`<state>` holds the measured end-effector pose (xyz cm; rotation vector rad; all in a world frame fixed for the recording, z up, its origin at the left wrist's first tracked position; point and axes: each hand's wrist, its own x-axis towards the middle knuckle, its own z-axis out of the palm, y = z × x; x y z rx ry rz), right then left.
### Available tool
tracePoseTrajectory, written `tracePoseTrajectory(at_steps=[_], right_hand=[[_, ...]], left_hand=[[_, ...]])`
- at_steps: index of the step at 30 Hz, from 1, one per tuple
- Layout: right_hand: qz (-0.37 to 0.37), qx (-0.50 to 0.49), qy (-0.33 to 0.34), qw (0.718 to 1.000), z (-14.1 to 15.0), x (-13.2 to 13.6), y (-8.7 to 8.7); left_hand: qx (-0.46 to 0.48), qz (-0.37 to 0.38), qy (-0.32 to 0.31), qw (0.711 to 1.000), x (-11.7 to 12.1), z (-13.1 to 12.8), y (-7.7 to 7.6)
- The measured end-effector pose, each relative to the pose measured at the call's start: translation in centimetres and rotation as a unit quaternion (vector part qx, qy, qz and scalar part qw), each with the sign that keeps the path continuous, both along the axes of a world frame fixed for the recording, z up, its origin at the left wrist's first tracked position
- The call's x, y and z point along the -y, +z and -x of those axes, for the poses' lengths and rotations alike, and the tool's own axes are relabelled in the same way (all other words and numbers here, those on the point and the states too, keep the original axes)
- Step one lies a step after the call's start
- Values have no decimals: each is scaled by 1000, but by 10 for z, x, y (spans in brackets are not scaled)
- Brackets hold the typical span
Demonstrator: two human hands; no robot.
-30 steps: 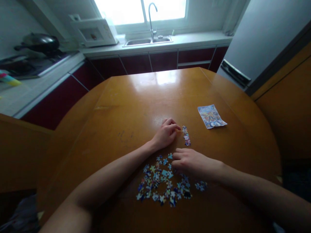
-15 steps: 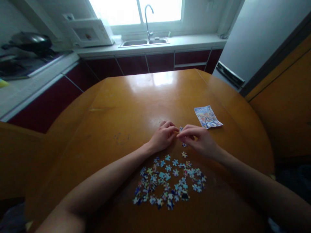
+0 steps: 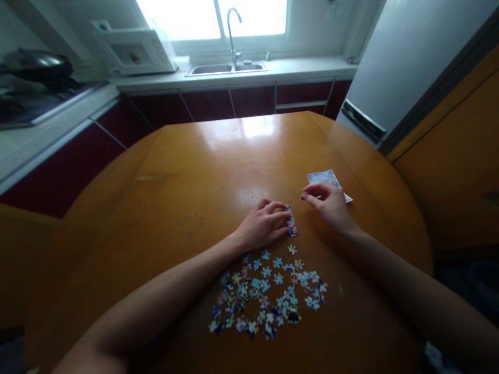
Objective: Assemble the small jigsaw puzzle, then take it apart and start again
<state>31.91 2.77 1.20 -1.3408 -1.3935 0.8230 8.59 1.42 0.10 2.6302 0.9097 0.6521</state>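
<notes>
My left hand (image 3: 267,223) lies on the wooden table, fingers spread, their tips touching a short joined strip of puzzle pieces (image 3: 291,223). Up and to the right, my right hand (image 3: 326,201) pinches a small puzzle piece (image 3: 302,197) between thumb and fingertips. It is held in front of a printed picture sheet (image 3: 325,177), hiding much of that sheet. One loose yellowish piece (image 3: 292,250) lies just below the strip. Nearer to me spreads a pile of loose puzzle pieces (image 3: 268,293), mostly light blue, white and dark blue.
The brown table (image 3: 218,171) has rounded sides. Beyond it run a counter with a sink (image 3: 212,69), a tap and a white microwave (image 3: 134,52). A stove with a pan (image 3: 37,65) is at the left, a grey fridge (image 3: 413,57) at the right.
My right hand has moved from the strip up and right to the picture sheet, a puzzle piece in its fingertips. The strip shows more now. My left hand stays beside it, fingers more spread.
</notes>
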Motion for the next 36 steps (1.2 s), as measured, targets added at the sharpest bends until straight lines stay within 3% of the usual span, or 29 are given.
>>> tracePoseTrajectory(at_steps=[10,20,30,36], right_hand=[[39,-56,27,997,7,-2,-10],[-18,100,97,990,20,-15,-21],[-25,134,129,982,20,-20,-31],[-55,189,120,973,20,-19,-27]], left_hand=[[14,-38,-7,999,1,0,0],[-25,-55,39,997,-4,1,-3],[-70,-32,51,996,-4,-1,-2],[-86,-31,54,994,-3,-2,0]])
